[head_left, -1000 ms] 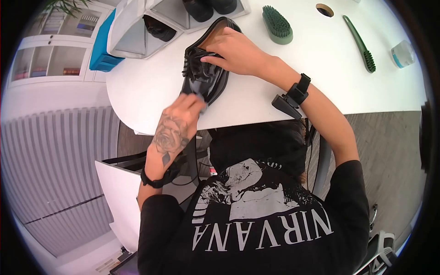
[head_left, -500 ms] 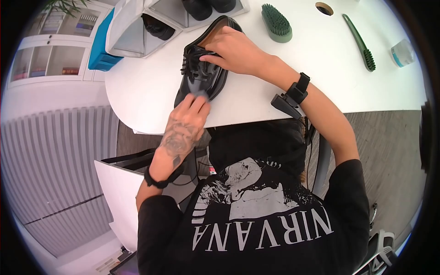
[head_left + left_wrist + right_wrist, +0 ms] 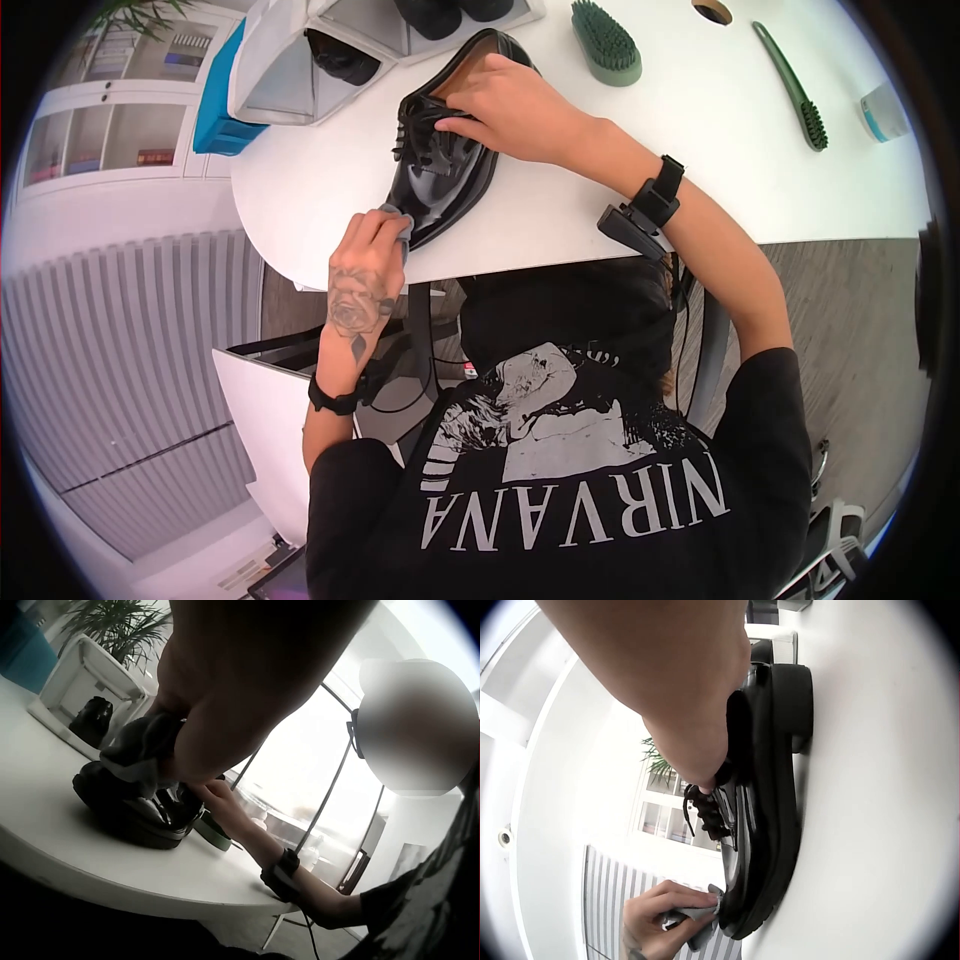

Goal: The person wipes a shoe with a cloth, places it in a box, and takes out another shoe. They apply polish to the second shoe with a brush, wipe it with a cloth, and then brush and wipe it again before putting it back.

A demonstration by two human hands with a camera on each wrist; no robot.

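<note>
A shiny black lace-up shoe (image 3: 445, 190) stands on the white table, its toe pointing toward the person. The right hand (image 3: 525, 112) holds it at the opening, fingers inside and the thumb over the laces. At the left side of the toe, the tattooed left hand (image 3: 362, 268) pinches a grey cloth (image 3: 404, 226). In the right wrist view the cloth (image 3: 702, 939) is bunched between thumb and fingers, right at the toe tip. The left wrist view shows the cloth (image 3: 133, 778) hanging over the front of the shoe.
Beyond the shoe, white open boxes (image 3: 275, 75) hold more black shoes. A green brush (image 3: 607, 45) lies bristles up right of the shoe. Farther right are a slim green brush (image 3: 793, 88) and a clear jar (image 3: 884, 112). The table's front edge (image 3: 520, 265) runs close to the toe.
The left hand has swept the cloth across the toe, first over its top toward the right, then back to its left side. The right hand keeps its hold on the shoe.
</note>
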